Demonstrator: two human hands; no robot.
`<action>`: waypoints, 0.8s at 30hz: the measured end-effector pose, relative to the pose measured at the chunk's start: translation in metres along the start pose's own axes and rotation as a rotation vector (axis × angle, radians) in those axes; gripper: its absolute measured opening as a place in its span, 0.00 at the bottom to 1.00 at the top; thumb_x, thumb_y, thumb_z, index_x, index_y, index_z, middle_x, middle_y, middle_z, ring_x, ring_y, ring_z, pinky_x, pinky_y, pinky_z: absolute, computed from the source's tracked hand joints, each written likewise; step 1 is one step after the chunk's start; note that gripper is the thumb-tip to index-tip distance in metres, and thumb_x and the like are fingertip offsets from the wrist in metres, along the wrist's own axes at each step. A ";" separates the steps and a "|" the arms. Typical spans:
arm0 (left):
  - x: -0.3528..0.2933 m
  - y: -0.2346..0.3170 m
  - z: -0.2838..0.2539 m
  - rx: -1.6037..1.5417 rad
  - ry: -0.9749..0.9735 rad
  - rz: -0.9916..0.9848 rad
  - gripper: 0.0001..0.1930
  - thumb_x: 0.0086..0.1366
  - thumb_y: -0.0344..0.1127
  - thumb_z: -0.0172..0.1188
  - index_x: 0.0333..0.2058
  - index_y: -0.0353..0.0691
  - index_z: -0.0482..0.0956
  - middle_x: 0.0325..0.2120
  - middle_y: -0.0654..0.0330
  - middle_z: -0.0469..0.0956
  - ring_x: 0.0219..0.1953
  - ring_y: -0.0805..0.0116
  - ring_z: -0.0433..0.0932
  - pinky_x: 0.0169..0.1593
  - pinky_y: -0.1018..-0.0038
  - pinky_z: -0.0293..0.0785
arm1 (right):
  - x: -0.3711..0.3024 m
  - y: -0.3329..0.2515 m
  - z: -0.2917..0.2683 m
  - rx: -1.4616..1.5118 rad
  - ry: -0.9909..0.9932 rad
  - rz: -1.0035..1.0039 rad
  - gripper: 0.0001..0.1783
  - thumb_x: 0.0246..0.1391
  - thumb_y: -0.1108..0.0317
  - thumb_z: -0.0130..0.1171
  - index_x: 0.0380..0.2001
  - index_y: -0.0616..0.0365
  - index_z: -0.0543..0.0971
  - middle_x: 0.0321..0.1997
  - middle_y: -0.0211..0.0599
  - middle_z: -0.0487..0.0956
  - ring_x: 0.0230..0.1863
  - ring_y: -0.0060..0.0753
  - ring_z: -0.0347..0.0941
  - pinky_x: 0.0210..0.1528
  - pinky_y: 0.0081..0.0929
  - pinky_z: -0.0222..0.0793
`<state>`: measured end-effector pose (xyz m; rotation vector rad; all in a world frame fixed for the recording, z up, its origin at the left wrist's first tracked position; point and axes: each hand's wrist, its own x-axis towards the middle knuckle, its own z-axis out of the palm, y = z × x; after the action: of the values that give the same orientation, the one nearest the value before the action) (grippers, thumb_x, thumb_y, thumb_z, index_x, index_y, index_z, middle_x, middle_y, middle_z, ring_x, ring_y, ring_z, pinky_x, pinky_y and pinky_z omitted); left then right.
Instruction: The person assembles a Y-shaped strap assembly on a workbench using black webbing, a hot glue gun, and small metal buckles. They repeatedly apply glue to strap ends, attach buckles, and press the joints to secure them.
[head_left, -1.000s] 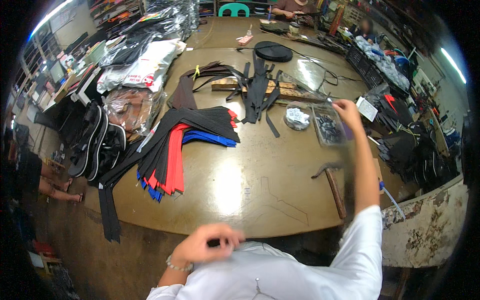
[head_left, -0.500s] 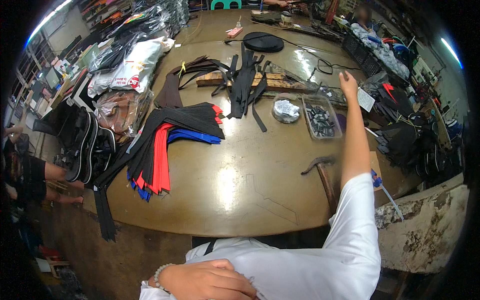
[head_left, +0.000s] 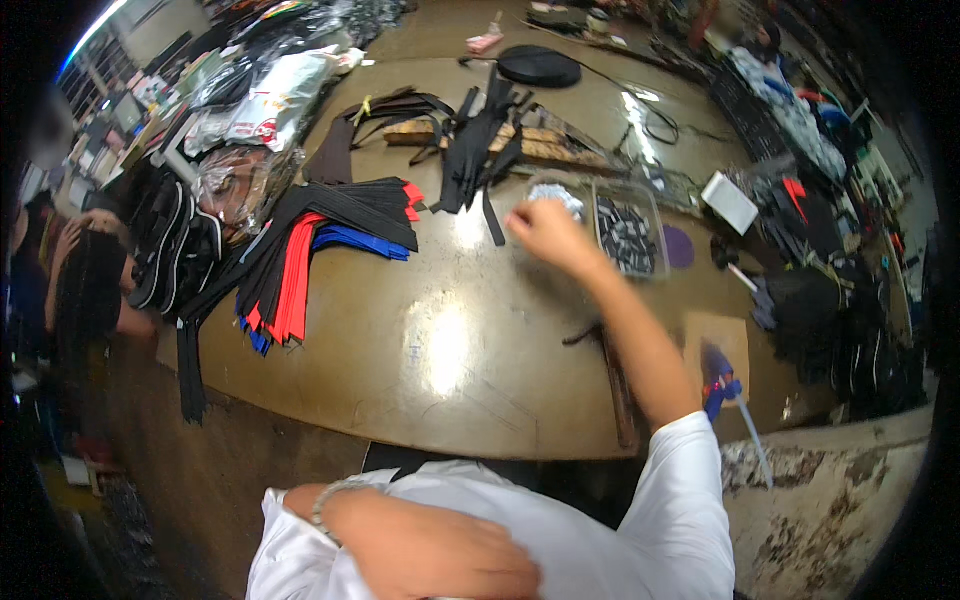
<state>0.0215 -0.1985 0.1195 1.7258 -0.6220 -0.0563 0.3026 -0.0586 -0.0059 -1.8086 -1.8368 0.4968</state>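
I am standing over a wide brown worktable [head_left: 440, 370], which is taking up most of the view. Lying on its left part is a fanned stack of black, red and blue straps [head_left: 300, 260], with a bundle of clear plastic bags [head_left: 235, 180] just behind it. Farther back, a cluster of black straps [head_left: 480, 150] is resting across a wooden board [head_left: 540, 145], and a round black disc [head_left: 538, 66] is sitting beyond that. I am stretching my right hand [head_left: 545, 232] out over the table, blurred, just beside a clear plastic tray of small dark parts [head_left: 628, 235] and touching or nearly touching a small clear bag of pale pieces [head_left: 553, 195]; I cannot tell whether its fingers are gripping anything. I am pressing my left hand [head_left: 440, 555] flat and open against my white shirt [head_left: 600, 540], holding nothing. A hammer [head_left: 610, 370] is lying near the table's front edge, under my right forearm.
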 end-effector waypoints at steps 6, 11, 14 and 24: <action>-0.028 0.021 0.034 0.040 0.213 0.062 0.16 0.62 0.42 0.62 0.39 0.33 0.78 0.38 0.48 0.78 0.38 0.51 0.76 0.41 0.62 0.70 | 0.027 -0.005 0.071 -0.440 0.099 0.107 0.18 0.55 0.61 0.61 0.31 0.70 0.83 0.38 0.65 0.80 0.41 0.63 0.79 0.45 0.49 0.77; -0.013 0.015 0.056 0.179 0.422 0.171 0.24 0.63 0.48 0.59 0.46 0.30 0.76 0.45 0.44 0.75 0.46 0.48 0.74 0.48 0.61 0.70 | 0.026 -0.004 0.083 -0.537 0.231 0.170 0.09 0.51 0.79 0.55 0.32 0.68 0.83 0.43 0.60 0.78 0.45 0.60 0.78 0.44 0.45 0.78; -0.020 0.020 0.055 0.217 0.348 0.217 0.27 0.62 0.51 0.58 0.47 0.30 0.76 0.46 0.43 0.74 0.47 0.47 0.73 0.49 0.61 0.69 | 0.017 -0.002 0.086 -0.491 0.262 0.248 0.08 0.50 0.77 0.56 0.32 0.69 0.82 0.42 0.61 0.79 0.45 0.61 0.77 0.44 0.48 0.77; -0.101 0.028 0.029 -0.145 -0.072 0.495 0.26 0.64 0.56 0.58 0.40 0.32 0.77 0.38 0.46 0.75 0.41 0.48 0.75 0.47 0.57 0.69 | -0.083 -0.027 0.119 -0.071 0.514 0.323 0.14 0.55 0.68 0.62 0.42 0.67 0.79 0.37 0.55 0.79 0.40 0.55 0.77 0.45 0.43 0.71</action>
<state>-0.0858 -0.1837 0.1081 1.3961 -1.0565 0.1804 0.2090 -0.1311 -0.0935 -2.0546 -1.2389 0.0583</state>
